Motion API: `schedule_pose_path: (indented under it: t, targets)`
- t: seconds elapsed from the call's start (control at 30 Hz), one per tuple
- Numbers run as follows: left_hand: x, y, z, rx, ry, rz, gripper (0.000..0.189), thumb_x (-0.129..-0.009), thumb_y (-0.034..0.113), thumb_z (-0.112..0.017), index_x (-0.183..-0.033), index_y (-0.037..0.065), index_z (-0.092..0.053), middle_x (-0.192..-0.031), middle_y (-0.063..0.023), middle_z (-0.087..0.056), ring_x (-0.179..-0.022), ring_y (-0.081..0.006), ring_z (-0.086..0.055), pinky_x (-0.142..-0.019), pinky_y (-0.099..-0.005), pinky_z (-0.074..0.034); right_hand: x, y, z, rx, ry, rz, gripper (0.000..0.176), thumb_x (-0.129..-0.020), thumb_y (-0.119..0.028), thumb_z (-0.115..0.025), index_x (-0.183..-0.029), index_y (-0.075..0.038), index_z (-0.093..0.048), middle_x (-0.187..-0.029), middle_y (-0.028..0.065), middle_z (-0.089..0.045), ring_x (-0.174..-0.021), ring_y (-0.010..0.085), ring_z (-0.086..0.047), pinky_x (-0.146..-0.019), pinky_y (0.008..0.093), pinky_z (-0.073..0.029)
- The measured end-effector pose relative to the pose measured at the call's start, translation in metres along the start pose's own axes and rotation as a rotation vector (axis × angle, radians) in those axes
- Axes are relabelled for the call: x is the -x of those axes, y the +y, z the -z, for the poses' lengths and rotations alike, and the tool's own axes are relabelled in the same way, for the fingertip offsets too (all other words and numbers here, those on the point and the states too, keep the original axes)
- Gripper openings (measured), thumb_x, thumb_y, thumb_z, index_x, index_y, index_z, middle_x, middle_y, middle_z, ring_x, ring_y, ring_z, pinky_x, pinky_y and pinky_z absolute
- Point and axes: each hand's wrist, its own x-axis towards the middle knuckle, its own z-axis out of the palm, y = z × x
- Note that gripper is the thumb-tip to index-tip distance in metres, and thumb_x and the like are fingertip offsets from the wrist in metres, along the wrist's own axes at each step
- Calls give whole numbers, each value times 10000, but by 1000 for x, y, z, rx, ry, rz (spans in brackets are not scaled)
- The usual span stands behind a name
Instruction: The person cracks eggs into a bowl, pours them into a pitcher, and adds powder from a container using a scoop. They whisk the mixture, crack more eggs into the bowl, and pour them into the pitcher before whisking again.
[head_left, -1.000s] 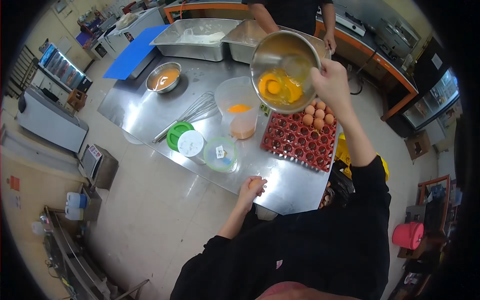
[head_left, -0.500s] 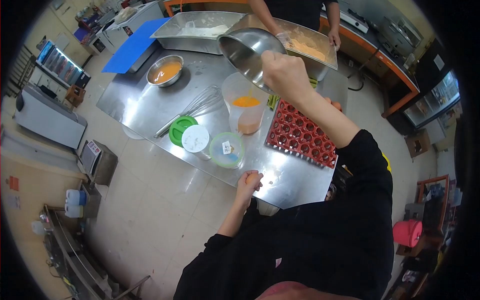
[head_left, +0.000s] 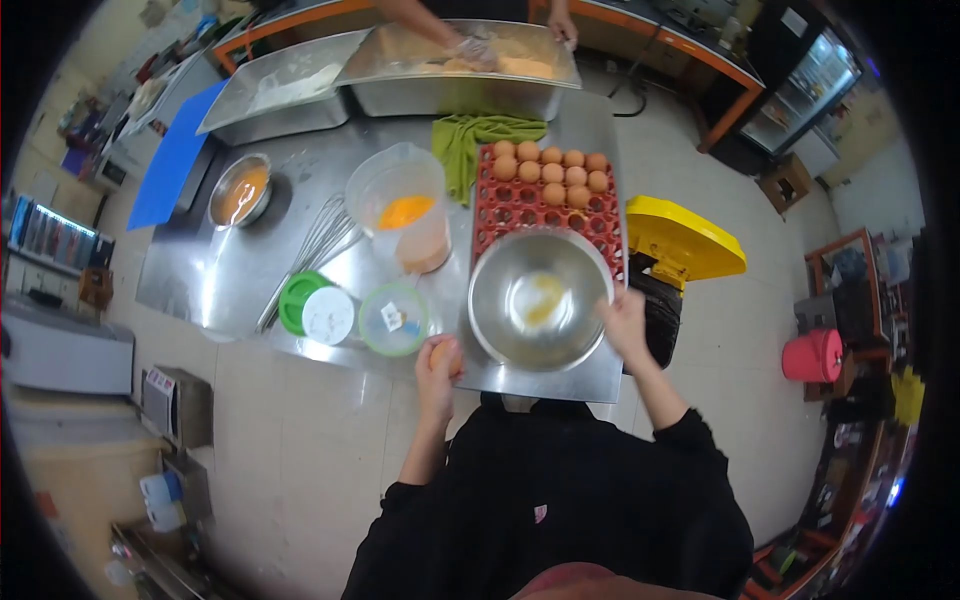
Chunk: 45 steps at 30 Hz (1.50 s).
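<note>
Gripping the rim of the steel mixing bowl at its 3 o'clock edge, the right hand is closed on the lip, fingers curled over it. The bowl sits upright at the near edge of the steel table, with only a yellow smear of egg at its bottom. The left hand is just outside the bowl at about 8 o'clock, wrapped around a brown egg that it holds close to the bowl's wall; whether egg and bowl touch cannot be told. At the bowl's 12 o'clock lies a red egg tray, its far rows filled with eggs, and the bowl overlaps its near edge. A clear measuring jug of beaten egg stands at 10 o'clock, with a whisk beyond it. Two round tubs, a green-lidded tub and a clear tub, sit at 9 o'clock. A green cloth lies beside the tray, and a co-worker's hand is in a far pan.
</note>
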Motion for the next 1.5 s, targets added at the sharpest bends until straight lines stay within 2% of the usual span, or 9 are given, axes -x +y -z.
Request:
schedule_pose_path:
  t: [0.23, 0.37, 0.57, 0.87, 1.17, 1.33, 1.37, 1.43, 1.5]
  targets:
    - [-6, -12, -18, -74, -18, -26, 197, -864, 219, -603, -964, 66, -529, -824, -19, -544, -677, -87, -498, -544, -215, -394, 63, 64, -35, -418, -37, -474, 194, -833, -142, -577, -721, 15, -598, -626, 41, -599, -527, 99, -523, -505, 268, -417]
    - [-6, -14, -25, -78, 77, -50, 192, -856, 207, -625, -954, 65, -542, -828, -16, -550, -685, -70, -499, -540, -197, -397, 14, 30, 3, 514, -251, -359, 421, -850, -417, -592, -877, -4, -514, -714, 181, -576, -631, 353, -578, -605, 423, -458]
    - [0, -3, -42, -113, 104, -83, 206, -861, 216, -620, -972, 67, -531, -831, -24, -546, -700, -78, -506, -545, -208, -399, -158, 82, 28, 662, 134, 347, 482, -778, -121, -597, -1217, -62, -405, -1146, 209, -457, -1016, 416, -489, -821, 464, -451]
    - [-28, 31, -93, 376, 95, 101, 272, -887, 315, -571, -1008, 76, -526, -856, -54, -548, -776, -114, -514, -653, -230, -411, -242, 117, 40, 775, -339, 403, 562, -706, -36, -635, -1218, -103, -413, -1113, 196, -513, -1011, 408, -508, -828, 465, -460]
    - [-92, 30, -157, 405, -128, 140, 327, -895, 426, -529, -1020, 124, -513, -772, -14, -545, -657, -105, -481, -620, -248, -391, -174, 46, 48, -823, -46, -124, 367, -909, -179, -543, -1192, -17, -375, -1004, 137, -562, -823, 169, -580, -700, 279, -478]
    - [-113, 11, -177, 396, -121, 199, 339, -885, 470, -507, -999, 151, -520, -774, -3, -550, -662, -107, -483, -599, -250, -382, -88, -1, -10, -756, 354, 98, 412, -935, -193, -474, -1272, -8, -325, -1020, 140, -529, -822, 199, -566, -738, 278, -456]
    - [-115, 7, -180, 407, -131, 190, 346, -882, 475, -512, -996, 149, -520, -775, 2, -550, -662, -106, -490, -606, -257, -388, -84, 6, -24, -254, 381, 332, 391, -939, -205, -463, -1257, -11, -345, -1019, 137, -532, -803, 184, -556, -727, 270, -450]
    - [-91, 29, -217, 484, -4, 206, 348, -881, 476, -514, -972, 141, -525, -764, 2, -553, -662, -107, -503, -596, -263, -394, -78, 16, -48, 51, 300, 442, 371, -946, -220, -446, -1244, -13, -368, -1018, 126, -538, -775, 162, -542, -709, 262, -442]
    - [-90, 32, -206, 440, -91, 197, 338, -898, 456, -488, -998, 134, -517, -855, -18, -568, -720, -123, -518, -602, -266, -393, -72, 18, -67, -355, 95, 224, 370, -954, -228, -433, -1247, -11, -375, -1020, 112, -545, -759, 149, -531, -694, 260, -437]
